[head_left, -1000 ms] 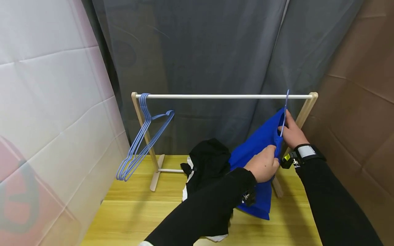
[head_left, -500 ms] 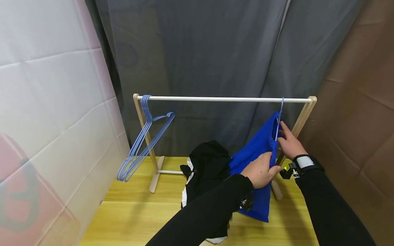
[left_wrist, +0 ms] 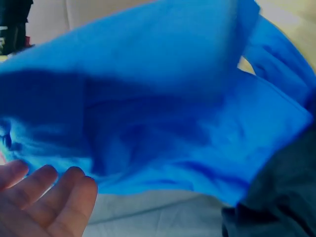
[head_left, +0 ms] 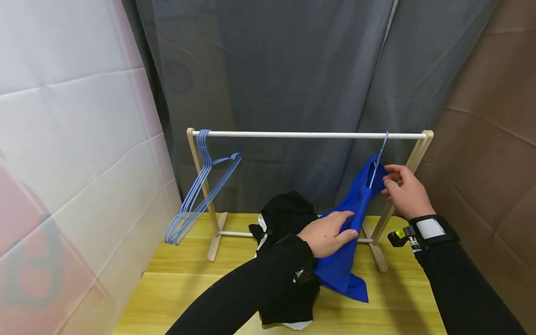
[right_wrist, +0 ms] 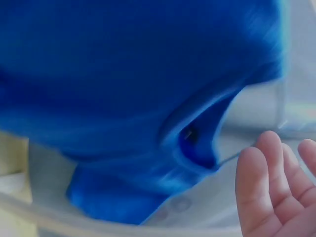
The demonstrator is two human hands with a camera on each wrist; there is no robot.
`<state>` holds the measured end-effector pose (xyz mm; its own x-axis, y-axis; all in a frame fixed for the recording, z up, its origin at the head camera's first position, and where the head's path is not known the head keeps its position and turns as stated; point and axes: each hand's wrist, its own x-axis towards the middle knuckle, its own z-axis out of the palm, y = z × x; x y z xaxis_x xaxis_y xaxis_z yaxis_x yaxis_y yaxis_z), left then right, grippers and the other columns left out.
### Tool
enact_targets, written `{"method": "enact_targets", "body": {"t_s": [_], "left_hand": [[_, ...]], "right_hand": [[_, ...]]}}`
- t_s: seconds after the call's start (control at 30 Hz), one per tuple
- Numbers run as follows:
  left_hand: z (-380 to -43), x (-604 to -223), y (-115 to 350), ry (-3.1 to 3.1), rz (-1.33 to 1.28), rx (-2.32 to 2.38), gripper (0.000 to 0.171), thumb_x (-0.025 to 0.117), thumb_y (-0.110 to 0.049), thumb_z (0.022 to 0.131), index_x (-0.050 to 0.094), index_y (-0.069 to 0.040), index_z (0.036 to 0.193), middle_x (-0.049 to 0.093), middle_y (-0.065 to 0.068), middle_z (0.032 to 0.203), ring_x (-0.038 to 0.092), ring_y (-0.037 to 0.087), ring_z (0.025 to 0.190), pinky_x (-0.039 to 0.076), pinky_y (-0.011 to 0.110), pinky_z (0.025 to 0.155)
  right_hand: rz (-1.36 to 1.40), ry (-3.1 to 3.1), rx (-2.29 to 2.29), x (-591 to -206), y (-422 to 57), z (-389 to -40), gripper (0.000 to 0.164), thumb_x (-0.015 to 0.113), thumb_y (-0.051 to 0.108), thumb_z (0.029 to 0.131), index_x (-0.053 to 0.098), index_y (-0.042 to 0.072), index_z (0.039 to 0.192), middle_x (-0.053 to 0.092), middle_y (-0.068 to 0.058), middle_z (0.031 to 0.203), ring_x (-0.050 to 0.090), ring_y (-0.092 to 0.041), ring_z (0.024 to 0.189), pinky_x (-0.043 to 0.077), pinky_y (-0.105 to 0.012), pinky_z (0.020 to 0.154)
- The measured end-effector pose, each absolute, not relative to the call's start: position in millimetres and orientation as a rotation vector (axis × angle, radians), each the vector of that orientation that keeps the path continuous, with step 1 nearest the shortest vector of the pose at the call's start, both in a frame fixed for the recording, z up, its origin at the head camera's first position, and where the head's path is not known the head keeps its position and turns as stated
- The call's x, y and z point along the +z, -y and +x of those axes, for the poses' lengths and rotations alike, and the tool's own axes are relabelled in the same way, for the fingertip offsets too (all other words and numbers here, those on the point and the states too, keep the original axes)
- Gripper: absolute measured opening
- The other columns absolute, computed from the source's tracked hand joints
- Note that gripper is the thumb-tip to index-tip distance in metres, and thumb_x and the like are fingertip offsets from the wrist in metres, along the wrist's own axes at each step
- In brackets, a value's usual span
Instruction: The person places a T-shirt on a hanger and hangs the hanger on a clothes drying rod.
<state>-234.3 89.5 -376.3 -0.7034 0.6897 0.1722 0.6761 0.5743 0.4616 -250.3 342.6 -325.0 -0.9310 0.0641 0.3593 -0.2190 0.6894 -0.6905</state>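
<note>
A blue shirt (head_left: 343, 274) hangs from a light blue hanger (head_left: 380, 156) whose hook is over the rack's white bar (head_left: 293, 135), near the right end. My left hand (head_left: 328, 232) lies against the shirt's left side with fingers extended; in the left wrist view its fingertips are right at the cloth's edge. Beside the shirt's upper right part is my right hand (head_left: 406, 193), its fingers loosely bent. The right wrist view shows the neck opening (right_wrist: 197, 136) with the hanger wire running out toward these fingers, and nothing held between them.
Several bare blue hangers (head_left: 203, 142) hang at the bar's left end. Black clothing (head_left: 289, 214) with white parts lies heaped on the wooden table (head_left: 188, 288), left of the shirt. The rack's right leg (head_left: 383, 223) stands behind my right hand. A grey curtain (head_left: 272, 70) closes the back.
My left hand has loosened its grip on the shirt's front edge and moved left along it. My right hand has drawn back to the right. The hook has come down onto the bar; the shirt has turned.
</note>
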Motion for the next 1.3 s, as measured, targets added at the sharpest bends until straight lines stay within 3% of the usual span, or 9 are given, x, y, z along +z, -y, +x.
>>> {"method": "enact_targets", "body": {"t_s": [0.23,0.47,0.7,0.8,0.93,1.3], "left_hand": [[-230.6,-385.4,-38.5,-2.869,1.260,0.759,0.053,0.042,-0.048,0.107,0.043,-0.019,0.152,0.051,-0.003,0.148,0.049,0.007,0.133,0.039,0.028,0.108],[-229.4,-407.5,20.7,-2.999,1.151,0.846,0.049,0.047,-0.037,0.108,0.044,-0.012,0.151,0.050,0.004,0.149,0.048,0.017,0.136,0.037,0.034,0.111],[-221.1,-426.4,71.5,-3.017,0.983,1.003,0.049,0.052,-0.031,0.106,0.044,-0.010,0.150,0.050,0.009,0.148,0.048,0.024,0.136,0.036,0.041,0.112],[-217.6,-430.1,88.8,-3.072,0.977,1.028,0.048,0.056,-0.027,0.105,0.047,-0.007,0.147,0.054,0.010,0.143,0.051,0.026,0.131,0.039,0.043,0.109],[-214.9,-433.4,108.2,-3.218,0.979,0.931,0.046,0.061,-0.025,0.102,0.051,-0.006,0.143,0.058,0.010,0.137,0.055,0.028,0.126,0.044,0.044,0.104],[-207.6,-423.6,140.9,-3.387,1.039,0.933,0.042,0.069,-0.017,0.096,0.056,-0.005,0.134,0.061,0.009,0.127,0.058,0.027,0.117,0.047,0.045,0.100]], "right_hand": [[0.262,2.488,1.112,-311.6,-301.1,-217.7,0.043,0.041,0.028,0.109,0.044,0.008,0.147,0.056,-0.017,0.120,0.063,-0.026,0.090,0.053,-0.021,0.069],[0.458,2.457,1.290,-317.6,-242.1,-195.5,0.035,0.044,0.018,0.108,0.046,0.008,0.142,0.057,-0.013,0.118,0.065,-0.033,0.095,0.057,-0.030,0.073],[0.533,2.443,1.452,-354.6,-185.2,-182.2,0.030,0.053,0.015,0.106,0.053,0.014,0.136,0.060,-0.006,0.120,0.064,-0.027,0.104,0.056,-0.031,0.081],[0.517,2.444,1.441,-372.8,-171.0,-180.8,0.030,0.056,0.014,0.105,0.055,0.016,0.134,0.061,-0.002,0.121,0.061,-0.023,0.106,0.053,-0.037,0.087],[0.448,2.485,1.393,-398.9,-163.5,-184.1,0.030,0.057,0.013,0.104,0.056,0.015,0.134,0.063,-0.002,0.122,0.058,-0.020,0.109,0.048,-0.047,0.091],[0.214,2.581,1.381,-458.3,-162.3,-189.4,0.028,0.059,0.011,0.101,0.061,0.015,0.129,0.065,-0.005,0.120,0.059,-0.019,0.103,0.048,-0.043,0.088]]}}
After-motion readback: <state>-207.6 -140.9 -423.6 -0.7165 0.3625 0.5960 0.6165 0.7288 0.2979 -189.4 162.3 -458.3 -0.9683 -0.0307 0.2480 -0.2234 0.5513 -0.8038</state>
